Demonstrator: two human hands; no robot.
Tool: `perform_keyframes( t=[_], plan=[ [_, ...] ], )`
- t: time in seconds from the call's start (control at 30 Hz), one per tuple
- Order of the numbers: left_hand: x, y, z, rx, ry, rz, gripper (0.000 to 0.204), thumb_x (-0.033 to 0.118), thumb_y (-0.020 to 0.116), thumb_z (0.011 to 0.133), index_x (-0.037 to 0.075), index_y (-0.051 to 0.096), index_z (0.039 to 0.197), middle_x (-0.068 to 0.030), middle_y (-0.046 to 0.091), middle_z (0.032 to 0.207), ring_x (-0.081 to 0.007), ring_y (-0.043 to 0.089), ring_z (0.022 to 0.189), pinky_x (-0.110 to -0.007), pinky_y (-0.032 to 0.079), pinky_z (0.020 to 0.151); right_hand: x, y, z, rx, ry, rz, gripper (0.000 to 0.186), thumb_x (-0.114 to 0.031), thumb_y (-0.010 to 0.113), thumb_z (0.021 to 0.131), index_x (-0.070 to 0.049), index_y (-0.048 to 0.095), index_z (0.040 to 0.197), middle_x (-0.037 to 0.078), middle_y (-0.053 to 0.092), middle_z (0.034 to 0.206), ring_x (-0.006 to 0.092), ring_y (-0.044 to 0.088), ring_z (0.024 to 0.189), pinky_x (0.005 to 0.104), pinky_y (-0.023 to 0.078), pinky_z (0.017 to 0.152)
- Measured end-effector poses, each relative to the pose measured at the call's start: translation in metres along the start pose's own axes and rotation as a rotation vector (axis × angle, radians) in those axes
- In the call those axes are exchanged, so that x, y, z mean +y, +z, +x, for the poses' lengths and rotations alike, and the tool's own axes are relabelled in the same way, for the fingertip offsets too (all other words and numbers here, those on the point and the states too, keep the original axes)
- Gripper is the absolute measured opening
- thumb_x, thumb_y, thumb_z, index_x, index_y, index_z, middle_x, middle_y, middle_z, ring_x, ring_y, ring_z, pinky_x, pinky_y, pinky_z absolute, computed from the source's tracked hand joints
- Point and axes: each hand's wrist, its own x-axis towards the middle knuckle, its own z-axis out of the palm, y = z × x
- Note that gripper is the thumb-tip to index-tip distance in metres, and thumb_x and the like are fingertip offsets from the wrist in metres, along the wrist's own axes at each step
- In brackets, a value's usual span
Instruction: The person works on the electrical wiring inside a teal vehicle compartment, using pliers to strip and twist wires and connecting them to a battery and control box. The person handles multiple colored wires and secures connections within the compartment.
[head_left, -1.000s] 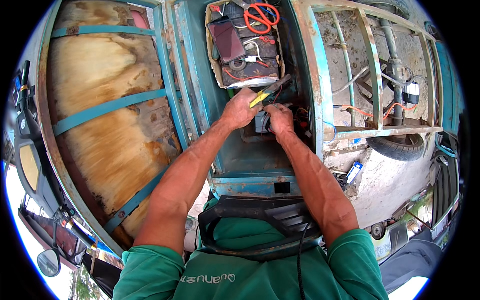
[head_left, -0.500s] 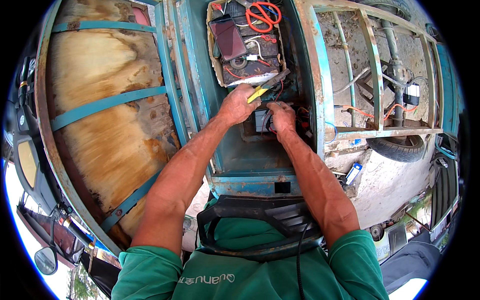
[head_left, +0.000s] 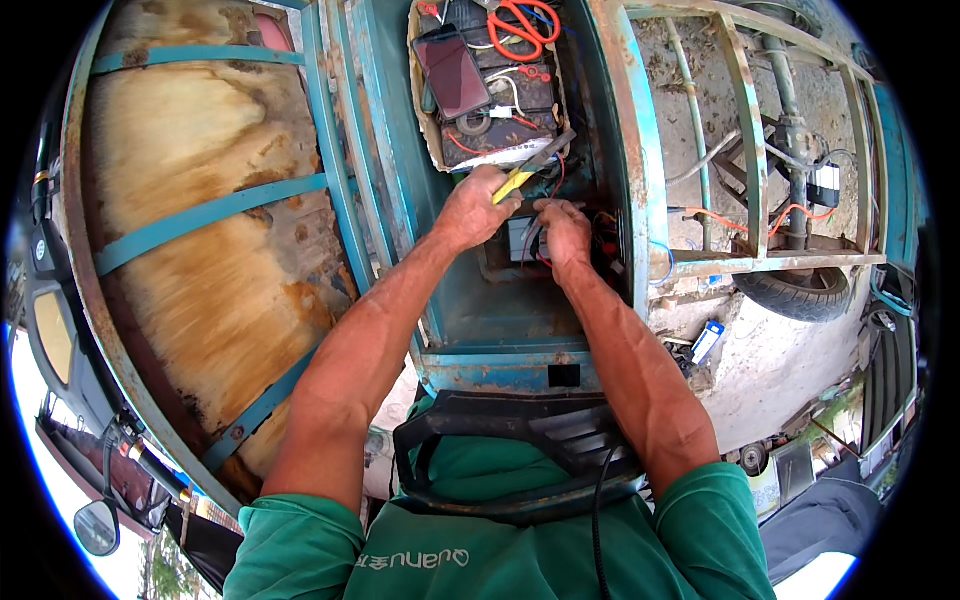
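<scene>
My left hand (head_left: 478,208) is closed on a yellow-handled tool (head_left: 515,182) with a long, dark metal end, which reaches up beside a cardboard box of dark batteries (head_left: 505,88). Just right of it, my right hand (head_left: 565,232) pinches thin wires (head_left: 537,250) over a grey boxy unit (head_left: 522,236), inside a teal metal compartment (head_left: 505,320). The fingertips and the exact wires between them are partly hidden. Red and dark wires run near both hands. On the batteries lie a phone (head_left: 450,72) and red-handled scissors or pliers (head_left: 525,28), whose tips are out of clear sight.
A raised lid (head_left: 210,280) with stained wood and teal straps stands left. A rusty open frame (head_left: 740,130) with axle, cables and tyre (head_left: 790,298) is at right. A black plastic piece (head_left: 520,410) lies against my body. A scooter front with mirror (head_left: 95,525) shows at far left.
The tool in my left hand has shifted slightly up and left, and the left hand with it. My right hand has moved a little upward, still on the wires.
</scene>
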Motion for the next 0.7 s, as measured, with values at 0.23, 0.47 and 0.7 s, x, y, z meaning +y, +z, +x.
perform_keyframes(
  t=[0.23, 0.47, 0.7],
  plan=[
    [0.001, 0.002, 0.000, 0.034, -0.013, 0.003, 0.022, 0.017, 0.069, 0.081, 0.000, 0.066, 0.095, -0.0171, 0.059, 0.097, -0.0344, 0.058, 0.097, -0.041, 0.046, 0.086, 0.005, 0.000, 0.002, 0.003, -0.015, 0.015, 0.015, -0.004, 0.060, 0.079, -0.002, 0.071, 0.090, -0.002, 0.062, 0.074, 0.0055, 0.051, 0.064, 0.0228, 0.041, 0.059],
    [0.006, 0.001, -0.002, 0.073, -0.031, 0.056, 0.026, 0.020, 0.072, 0.080, 0.000, 0.067, 0.096, -0.0167, 0.059, 0.098, -0.0343, 0.057, 0.100, -0.041, 0.045, 0.087, 0.009, -0.001, 0.004, 0.027, -0.054, -0.062, 0.020, -0.006, 0.063, 0.078, -0.001, 0.069, 0.096, 0.000, 0.066, 0.084, 0.0077, 0.055, 0.072, 0.0236, 0.045, 0.066],
    [0.003, 0.009, -0.005, 0.085, 0.007, -0.050, 0.028, 0.017, 0.074, 0.079, 0.002, 0.069, 0.102, -0.0142, 0.060, 0.100, -0.0312, 0.058, 0.100, -0.038, 0.046, 0.089, 0.014, -0.001, 0.007, 0.018, -0.169, -0.272, 0.022, -0.008, 0.065, 0.078, 0.000, 0.069, 0.098, 0.002, 0.067, 0.082, 0.0088, 0.057, 0.072, 0.0256, 0.047, 0.069]
  ],
)
